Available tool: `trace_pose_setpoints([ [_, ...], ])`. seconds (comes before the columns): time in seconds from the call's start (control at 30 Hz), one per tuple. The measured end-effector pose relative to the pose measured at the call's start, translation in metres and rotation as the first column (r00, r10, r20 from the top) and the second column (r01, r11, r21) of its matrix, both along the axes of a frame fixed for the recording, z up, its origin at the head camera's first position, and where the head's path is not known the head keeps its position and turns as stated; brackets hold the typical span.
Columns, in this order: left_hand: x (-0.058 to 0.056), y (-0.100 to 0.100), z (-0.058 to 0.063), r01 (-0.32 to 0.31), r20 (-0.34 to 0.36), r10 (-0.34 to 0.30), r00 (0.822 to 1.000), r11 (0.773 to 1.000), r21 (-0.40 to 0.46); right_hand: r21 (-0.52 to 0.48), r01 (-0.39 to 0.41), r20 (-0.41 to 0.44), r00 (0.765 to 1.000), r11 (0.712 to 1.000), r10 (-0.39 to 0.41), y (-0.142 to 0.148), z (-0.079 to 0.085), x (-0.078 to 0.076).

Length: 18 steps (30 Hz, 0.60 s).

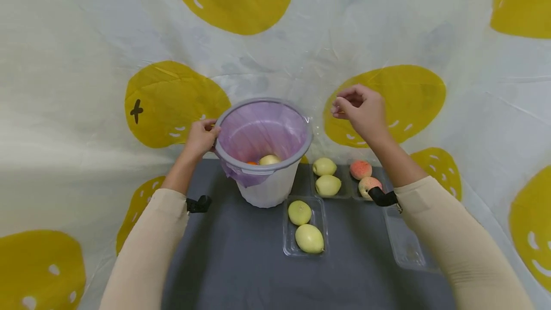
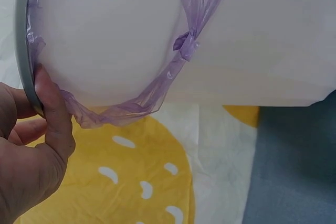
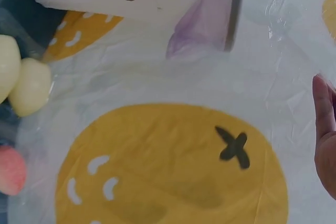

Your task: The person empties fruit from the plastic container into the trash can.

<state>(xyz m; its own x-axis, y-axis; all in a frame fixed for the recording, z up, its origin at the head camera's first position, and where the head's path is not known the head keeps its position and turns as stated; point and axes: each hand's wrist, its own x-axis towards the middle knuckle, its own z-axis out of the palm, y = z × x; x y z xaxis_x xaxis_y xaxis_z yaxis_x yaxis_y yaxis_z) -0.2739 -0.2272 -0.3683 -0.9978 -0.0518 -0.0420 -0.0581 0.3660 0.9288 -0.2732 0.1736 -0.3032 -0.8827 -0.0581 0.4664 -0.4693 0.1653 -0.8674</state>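
A white trash bin (image 1: 269,190) with a grey rim stands on the table, lined with a purple plastic bag (image 1: 258,126). Inside lie a pale round fruit (image 1: 269,159) and a bit of something orange (image 1: 251,162). My left hand (image 1: 201,137) grips the rim at its left side, thumb and fingers around the edge; the knotted bag edge (image 2: 186,45) hangs outside in the left wrist view. Right of the bin, my right hand (image 1: 361,109) is raised with thumb and fingertips pinched together on clear plastic film (image 3: 275,14), which shows as faint shiny creases.
A clear tray (image 1: 286,248) with two yellow-green fruits stands in front of the bin. Behind it are another tray with two yellow-green fruits (image 1: 328,185) and one with two peaches (image 1: 360,170). A clear plastic tray (image 1: 406,243) lies under my right forearm. A fruit-print sheet (image 1: 86,109) hangs behind.
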Motion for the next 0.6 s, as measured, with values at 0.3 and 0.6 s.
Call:
trace_pose_setpoints([
  [0.3,0.003,-0.005,0.001,0.001,0.002,0.000,1.000,1.000,-0.021,-0.111,-0.034,0.093,0.995,0.993,0.045,0.043,-0.028,0.031],
  [0.6,0.002,-0.001,-0.004,0.008,0.003,-0.008,1.000,1.000,-0.016,-0.012,-0.018,0.208,0.978,1.000,0.020,0.093,-0.069,0.060],
])
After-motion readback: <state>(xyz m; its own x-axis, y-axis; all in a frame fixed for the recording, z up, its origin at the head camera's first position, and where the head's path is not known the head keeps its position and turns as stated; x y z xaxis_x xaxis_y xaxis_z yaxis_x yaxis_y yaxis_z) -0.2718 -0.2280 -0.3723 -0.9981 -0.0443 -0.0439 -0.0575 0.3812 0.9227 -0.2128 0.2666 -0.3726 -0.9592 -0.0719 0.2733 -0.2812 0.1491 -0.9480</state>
